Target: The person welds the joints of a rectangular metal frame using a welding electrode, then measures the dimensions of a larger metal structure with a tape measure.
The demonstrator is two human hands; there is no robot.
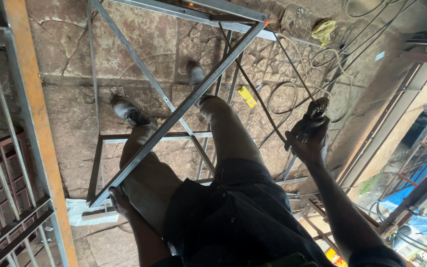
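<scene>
Head view: I'm seeing my left hand gripping the near corner of the steel frame, whose bar is running diagonally away to a glowing joint. My right hand is holding the electrode holder, nearer that joint.

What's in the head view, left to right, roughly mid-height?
Orange-painted steel post → left hand gripping the grey angle-iron diagonal bar → small yellow tag on the stone floor → right hand holding a black welding electrode holder.
</scene>
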